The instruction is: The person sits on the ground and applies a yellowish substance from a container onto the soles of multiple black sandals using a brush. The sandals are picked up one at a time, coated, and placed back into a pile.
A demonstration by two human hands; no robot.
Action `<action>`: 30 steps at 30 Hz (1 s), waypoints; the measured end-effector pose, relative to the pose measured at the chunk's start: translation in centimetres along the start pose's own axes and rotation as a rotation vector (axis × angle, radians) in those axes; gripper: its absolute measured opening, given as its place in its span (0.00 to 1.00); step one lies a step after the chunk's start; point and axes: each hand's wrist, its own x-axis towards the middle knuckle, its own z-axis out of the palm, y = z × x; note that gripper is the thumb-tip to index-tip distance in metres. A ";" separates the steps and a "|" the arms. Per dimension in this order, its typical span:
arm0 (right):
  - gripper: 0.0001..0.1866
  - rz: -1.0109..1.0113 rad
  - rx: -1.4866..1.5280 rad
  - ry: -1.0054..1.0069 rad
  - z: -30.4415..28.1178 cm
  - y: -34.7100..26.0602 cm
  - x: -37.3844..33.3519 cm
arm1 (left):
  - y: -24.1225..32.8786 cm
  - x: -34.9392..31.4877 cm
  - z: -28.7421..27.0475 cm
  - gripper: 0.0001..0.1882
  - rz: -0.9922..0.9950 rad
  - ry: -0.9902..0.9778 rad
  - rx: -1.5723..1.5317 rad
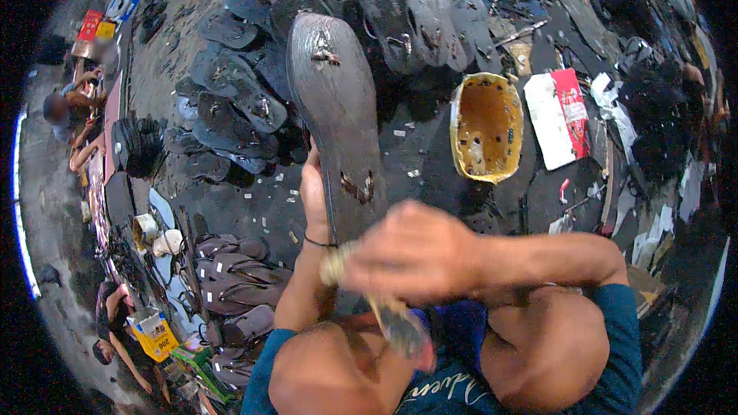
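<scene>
A long dark sandal sole (334,84) lies lengthwise before me, its upper face wet and shiny, with strap ends poking through near the toe and lower down. My left hand (314,192) grips its left edge, the fingers mostly hidden beneath it. My right hand (415,250), blurred by motion, is closed round a brush (400,327) above the sole's near end. Its pale, thick head shows left of the fist, and its reddish handle end points down toward my lap. Right of the sole stands a yellow tub (460,142) coated inside with amber, glue-like stuff and dark specks.
Dark soles (238,84) are heaped ahead and to the left. Strapped sandals (238,277) lie in rows at lower left. A red and white cardboard piece (557,119) lies right of the tub, amid scraps. Other people (84,115) sit at the far left, near a yellow box (154,336).
</scene>
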 end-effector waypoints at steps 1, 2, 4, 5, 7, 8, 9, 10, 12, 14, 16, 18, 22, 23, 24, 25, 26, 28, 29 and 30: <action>0.20 -0.047 0.073 -0.027 0.0 -0.8 -0.6 | 0.5 0.0 -0.2 0.27 0.024 -0.066 -0.015; 0.19 -0.095 0.145 -0.055 -0.1 -1.1 -1.0 | 0.8 0.2 -1.1 0.27 0.042 -0.082 0.004; 0.16 0.085 0.070 0.071 -1.2 2.4 -1.1 | 0.0 -0.5 -0.6 0.27 0.032 0.096 -0.031; 0.12 0.166 -0.113 0.068 -1.9 4.7 -1.1 | -1.1 -0.6 -0.4 0.27 0.006 0.170 -0.061; 0.08 0.324 0.046 0.372 -1.9 10.7 0.4 | -2.2 -0.8 -0.5 0.28 0.019 -0.006 -0.143; 0.08 0.382 -0.159 0.414 -3.0 13.5 1.1 | -3.2 -1.3 -0.4 0.28 -0.011 0.064 -0.064; 0.09 0.727 -0.105 0.397 -4.4 14.0 3.0 | -3.4 -2.2 -0.5 0.28 -0.086 0.093 -0.096; 0.11 0.584 -0.117 0.492 -5.4 14.9 4.2 | -3.1 -2.1 -0.2 0.27 -0.147 0.105 -0.115; 0.09 0.474 -0.046 0.478 -5.5 13.1 4.7 | -2.7 -1.4 -0.6 0.26 -0.127 0.175 -0.032; 0.14 0.211 0.031 -0.011 -2.4 9.8 2.2 | -3.5 -0.1 -2.6 0.25 0.017 0.296 0.162; 0.21 0.038 0.106 -0.228 -0.1 3.1 1.2 | 0.1 1.2 -4.1 0.23 -0.051 0.238 -0.003; 0.19 0.169 0.181 -0.351 0.8 0.6 -1.3 | 2.4 2.7 -0.4 0.23 0.149 0.145 -0.039; 0.16 0.530 0.076 -0.150 -1.0 1.0 -2.2 | 8.9 6.6 -0.7 0.21 0.278 -0.137 0.026; 0.14 0.584 0.041 -0.140 -1.4 1.1 -2.9 | 10.1 8.2 -0.3 0.21 0.324 -0.195 0.028; 0.14 0.639 -0.005 -0.123 -2.0 1.2 -3.6 | 11.5 10.3 0.3 0.20 0.364 -0.263 0.030; 0.14 0.649 -0.014 -0.081 -1.9 1.0 -4.0 | 14.1 12.2 -0.2 0.20 0.370 -0.324 -0.003; 0.14 0.663 -0.010 -0.047 -1.6 0.9 -4.5 | 16.8 13.9 -1.2 0.20 0.378 -0.373 -0.037; 0.13 0.728 -0.033 0.023 -1.5 1.1 -5.1 | 19.3 17.6 -1.1 0.17 0.581 0.081 -0.098; 0.12 0.750 -0.016 0.058 -0.9 1.0 -4.7 | 21.1 18.1 -4.5 0.15 0.657 0.217 -0.129; 0.11 0.768 0.012 0.090 -0.3 1.4 -4.3 | 22.8 17.4 -7.9 0.13 0.743 0.356 -0.159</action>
